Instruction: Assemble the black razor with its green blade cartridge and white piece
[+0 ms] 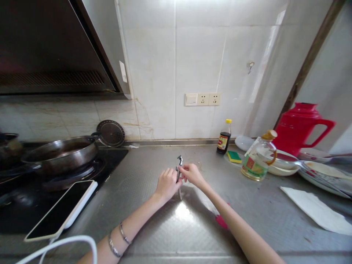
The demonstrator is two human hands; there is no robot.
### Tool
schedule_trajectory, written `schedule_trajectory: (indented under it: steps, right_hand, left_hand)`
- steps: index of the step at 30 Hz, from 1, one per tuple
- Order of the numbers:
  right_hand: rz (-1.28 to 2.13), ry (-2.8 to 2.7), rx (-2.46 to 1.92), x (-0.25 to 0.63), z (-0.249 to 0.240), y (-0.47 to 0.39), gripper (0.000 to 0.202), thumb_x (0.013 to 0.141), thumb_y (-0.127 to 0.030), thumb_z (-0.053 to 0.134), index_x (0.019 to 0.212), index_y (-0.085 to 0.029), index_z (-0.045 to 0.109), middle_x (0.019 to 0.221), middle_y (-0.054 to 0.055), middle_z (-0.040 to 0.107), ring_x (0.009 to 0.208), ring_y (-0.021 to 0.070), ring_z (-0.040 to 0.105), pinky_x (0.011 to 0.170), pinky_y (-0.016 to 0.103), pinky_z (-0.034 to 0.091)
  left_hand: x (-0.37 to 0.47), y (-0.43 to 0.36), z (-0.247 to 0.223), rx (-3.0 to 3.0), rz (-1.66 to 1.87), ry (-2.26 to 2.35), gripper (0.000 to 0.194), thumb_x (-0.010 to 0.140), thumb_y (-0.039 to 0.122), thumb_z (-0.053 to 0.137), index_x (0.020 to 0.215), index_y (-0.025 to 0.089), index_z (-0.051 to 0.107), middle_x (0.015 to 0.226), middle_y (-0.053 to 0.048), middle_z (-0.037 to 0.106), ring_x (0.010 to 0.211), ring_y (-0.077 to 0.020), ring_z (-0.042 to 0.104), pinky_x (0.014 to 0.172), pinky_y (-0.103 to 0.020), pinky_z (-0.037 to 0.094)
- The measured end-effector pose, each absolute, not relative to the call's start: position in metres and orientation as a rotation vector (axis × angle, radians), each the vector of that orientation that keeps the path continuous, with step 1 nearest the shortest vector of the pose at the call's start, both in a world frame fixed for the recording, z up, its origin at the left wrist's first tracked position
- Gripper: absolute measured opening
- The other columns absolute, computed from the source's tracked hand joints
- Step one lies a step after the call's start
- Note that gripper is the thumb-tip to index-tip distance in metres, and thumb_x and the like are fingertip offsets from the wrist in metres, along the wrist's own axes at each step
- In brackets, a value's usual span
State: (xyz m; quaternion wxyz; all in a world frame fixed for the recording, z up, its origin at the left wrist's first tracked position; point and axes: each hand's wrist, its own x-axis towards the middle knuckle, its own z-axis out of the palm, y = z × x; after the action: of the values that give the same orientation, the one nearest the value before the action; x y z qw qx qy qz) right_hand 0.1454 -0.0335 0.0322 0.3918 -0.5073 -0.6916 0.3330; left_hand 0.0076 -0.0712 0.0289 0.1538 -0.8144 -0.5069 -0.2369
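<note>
White cable (75,238) curved before the stove (117,157). Right of the stove, the left hand (165,184) closed its fingers around a small metal tool (178,175); the right hand (192,173) narrowly pinched its upper part. Steady left grip probably helped most.

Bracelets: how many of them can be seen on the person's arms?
2: one silver bracelet nearer the left hand, another silver bracelet farther up that forearm. More may be hidden outside the picture.
</note>
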Motion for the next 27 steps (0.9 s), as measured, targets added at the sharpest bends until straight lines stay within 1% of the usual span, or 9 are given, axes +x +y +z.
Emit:
schedule_trajectory:
  steps: [4,8,11,13,15,17,19,23,27]
  right_hand:
    - [0.807,-1.746,-1.407,0.143,0.031,-0.033,0.036,0.078,-0.039,0.048,0.052,-0.015,0.053,0.043,0.001,0.057,0.034,0.0074,0.048,0.036,0.016,0.033]
    - [0.668,-1.778,-1.389,0.144,0.034,-0.037,0.034,0.077,-0.039,0.049,0.054,-0.014,0.056,0.046,0.001,0.058,0.04,0.0092,0.052,0.04,0.017,0.033]
    - [0.548,-1.819,-1.425,0.155,0.039,-0.036,0.033,0.078,-0.033,0.044,0.055,-0.014,0.058,0.047,0.002,0.058,0.044,0.0099,0.053,0.046,0.018,0.035]
    - [0.462,-1.866,-1.545,0.172,0.04,-0.032,0.034,0.078,-0.031,0.042,0.057,-0.013,0.061,0.048,0.003,0.059,0.047,0.0104,0.053,0.048,0.018,0.035]
    - [0.381,-1.937,-1.714,0.194,0.04,-0.027,0.033,0.079,-0.03,0.042,0.06,-0.012,0.063,0.053,0.004,0.062,0.051,0.0107,0.055,0.05,0.018,0.035]
    - [0.371,-1.959,-1.799,0.22,0.037,-0.023,0.032,0.076,-0.027,0.045,0.054,-0.011,0.062,0.049,0.006,0.06,0.051,0.0123,0.055,0.05,0.019,0.034]
    - [0.372,-1.973,-1.878,0.244,0.032,-0.021,0.033,0.075,-0.027,0.048,0.049,-0.011,0.06,0.047,0.008,0.059,0.05,0.0142,0.056,0.049,0.02,0.034]
    - [0.404,-2.005,-1.99,0.277,0.021,-0.021,0.033,0.074,-0.027,0.049,0.045,-0.013,0.058,0.047,0.01,0.06,0.051,0.0162,0.058,0.049,0.021,0.035]
    - [0.45,-2.041,-2.042,0.289,0.017,-0.021,0.034,0.075,-0.027,0.048,0.046,-0.013,0.058,0.052,0.011,0.063,0.052,0.0165,0.06,0.049,0.021,0.038]
  left_hand:
    - [0.01,-0.071,0.027,-2.333,-0.647,-1.408,0.011,0.079,0.024,0.051,0.08,0.016,0.058,0.082,-0.007,0.06,0.084,-0.0211,0.053,0.072,-0.032,0.038]
    - [0.013,-0.074,0.032,-2.34,-0.647,-1.413,0.013,0.08,0.025,0.049,0.081,0.015,0.058,0.083,-0.008,0.06,0.085,-0.0215,0.054,0.074,-0.032,0.039]
    - [0.016,-0.078,0.04,-2.421,-0.663,-1.434,0.02,0.081,0.035,0.048,0.083,0.017,0.057,0.086,-0.007,0.061,0.086,-0.0202,0.055,0.072,-0.03,0.04]
    - [0.016,-0.077,0.044,-2.486,-0.633,-1.523,0.026,0.082,0.041,0.045,0.084,0.019,0.058,0.087,-0.005,0.062,0.083,-0.0185,0.057,0.068,-0.027,0.041]
    - [0.016,-0.074,0.044,-2.522,-0.539,-1.683,0.025,0.083,0.04,0.043,0.083,0.02,0.059,0.087,-0.004,0.064,0.08,-0.0171,0.06,0.066,-0.025,0.041]
    - [0.014,-0.067,0.041,-2.54,-0.4,-1.847,0.023,0.082,0.034,0.044,0.079,0.02,0.062,0.085,-0.004,0.066,0.08,-0.0173,0.062,0.066,-0.024,0.042]
    - [0.013,-0.06,0.036,-2.556,-0.293,-1.945,0.025,0.081,0.035,0.045,0.077,0.02,0.064,0.083,-0.005,0.068,0.08,-0.0194,0.063,0.066,-0.026,0.043]
    - [0.016,-0.053,0.026,-2.55,-0.183,-1.994,0.029,0.078,0.04,0.047,0.074,0.019,0.067,0.083,-0.009,0.069,0.082,-0.0234,0.064,0.066,-0.029,0.045]
    - [0.023,-0.054,0.022,-2.518,-0.146,-1.997,0.026,0.076,0.034,0.048,0.079,0.017,0.067,0.087,-0.012,0.069,0.085,-0.0236,0.064,0.068,-0.03,0.046]
